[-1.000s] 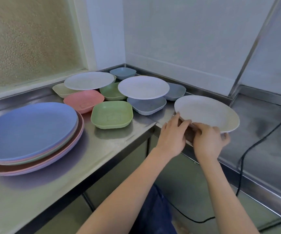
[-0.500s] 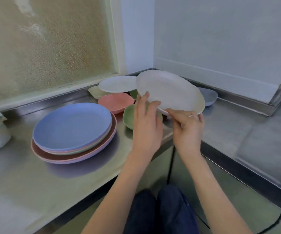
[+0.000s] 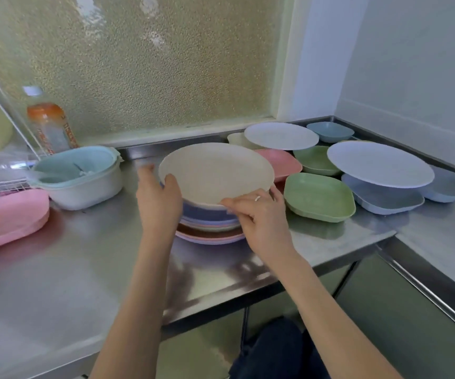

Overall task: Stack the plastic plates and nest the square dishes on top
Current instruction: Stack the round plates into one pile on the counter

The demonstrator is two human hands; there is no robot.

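Note:
A cream round plate (image 3: 215, 170) hovers just over the stack of round plates (image 3: 209, 225), whose top plate is blue. My left hand (image 3: 158, 196) grips the cream plate's left rim. My right hand (image 3: 259, 214) pinches its near right rim. To the right lie square dishes: a green one (image 3: 319, 196), a pink one (image 3: 282, 164), another green one (image 3: 315, 160), and blue-grey ones (image 3: 385, 199). Two more pale round plates (image 3: 379, 164) (image 3: 281, 135) rest on top of those dishes.
A white and teal tub (image 3: 84, 177) stands left of the stack, with a pink tray (image 3: 7, 217) at the far left and a bottle (image 3: 49, 127) behind. The steel counter (image 3: 56, 283) turns a corner on the right; its front edge is near my arms.
Both hands lifted the cream plate off the right counter and carried it left. It now sits just above the blue-topped stack.

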